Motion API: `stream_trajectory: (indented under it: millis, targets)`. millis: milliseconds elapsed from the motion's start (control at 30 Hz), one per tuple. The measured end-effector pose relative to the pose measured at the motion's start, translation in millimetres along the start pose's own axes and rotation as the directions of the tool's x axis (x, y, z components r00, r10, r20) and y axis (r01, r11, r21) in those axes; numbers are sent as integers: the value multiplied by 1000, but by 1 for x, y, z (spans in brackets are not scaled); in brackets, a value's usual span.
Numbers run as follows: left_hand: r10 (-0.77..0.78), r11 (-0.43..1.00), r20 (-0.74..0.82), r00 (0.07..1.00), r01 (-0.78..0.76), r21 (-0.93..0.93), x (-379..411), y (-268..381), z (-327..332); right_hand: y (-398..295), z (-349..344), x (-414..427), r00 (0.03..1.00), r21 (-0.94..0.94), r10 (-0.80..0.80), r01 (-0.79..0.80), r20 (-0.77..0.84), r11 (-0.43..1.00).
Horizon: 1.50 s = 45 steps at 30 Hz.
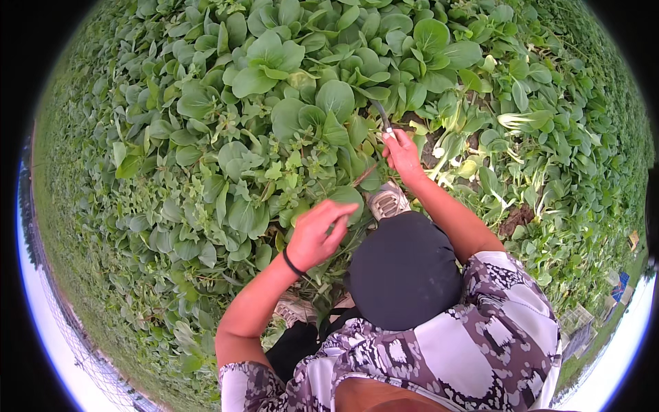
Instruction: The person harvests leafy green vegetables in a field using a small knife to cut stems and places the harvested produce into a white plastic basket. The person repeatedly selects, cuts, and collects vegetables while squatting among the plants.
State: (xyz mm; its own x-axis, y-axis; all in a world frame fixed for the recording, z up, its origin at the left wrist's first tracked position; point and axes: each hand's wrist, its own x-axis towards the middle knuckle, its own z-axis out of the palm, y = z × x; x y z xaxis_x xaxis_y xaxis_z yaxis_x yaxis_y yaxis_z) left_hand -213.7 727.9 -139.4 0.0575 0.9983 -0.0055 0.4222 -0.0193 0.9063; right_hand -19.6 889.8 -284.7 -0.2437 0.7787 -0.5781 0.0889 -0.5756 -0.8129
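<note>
My right hand (404, 157) grips the handle of a small sickle (381, 113). Its dark curved blade reaches up among the leaves, where the tip is hidden. Broad green bok choy plants (334, 103) grow thickly in front of me and to the left of the blade. Closer to my body, my left hand (322, 232) hangs over the foliage, slightly blurred. Its thumb and forefinger are apart, and nothing shows between them. A black band (292, 263) circles the left wrist.
Cut bok choy with pale stalks (520, 121) lies on the right. A brown clod (516, 220) is nearby. Below my hands are a dark-covered knee (406, 270) and a sneaker (387, 201); another sneaker (296, 309) is behind the left wrist. Crates (576, 322) stand at far lower right.
</note>
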Motion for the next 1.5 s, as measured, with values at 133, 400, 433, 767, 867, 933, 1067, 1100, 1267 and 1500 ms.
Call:
stream_trajectory:
  millis: [133, 400, 433, 767, 867, 933, 1067, 1100, 1267, 1500]
  targets:
    - [284, 941, 32, 958, -285, 181, 158, -11, 44, 13, -21, 0, 997, 153, 33, -23, -67, 988]
    - [-160, 629, -15, 987, 113, 769, 230, -108, 34, 10, -16, -6, 998, 52, 67, -67, 15, 996]
    - [-255, 625, -60, 965, 212, 752, 221, -112, 24, 5, -13, -4, 998, 23, 59, -60, 30, 998]
    - [-464, 645, -341, 818, 576, 503, 201, -133, 1, 24, 5, 113, 985, -420, -169, 148, -14, 896]
    - [-370, 631, -352, 859, 511, 584, 195, -142, 1, 15, 13, 123, 1000, -394, -16, 23, 21, 919]
    - [-335, 616, -366, 868, 496, 612, 194, -148, -1, 1, 20, 122, 989, -301, 124, -96, 75, 949]
    - [-386, 608, -346, 855, 518, 602, 203, -150, -4, -3, 14, 132, 936, -62, 286, -279, 206, 958]
    - [-386, 608, -337, 859, 511, 607, 204, -152, -5, -4, 13, 135, 926, -43, 299, -297, 230, 954]
    - [-316, 621, -315, 895, 447, 644, 202, -160, -3, -1, 23, 157, 913, -159, 315, -282, 260, 946]
    - [-286, 749, -325, 901, 423, 511, 189, -156, -4, 45, 4, 158, 912, -743, -247, 410, 327, 529]
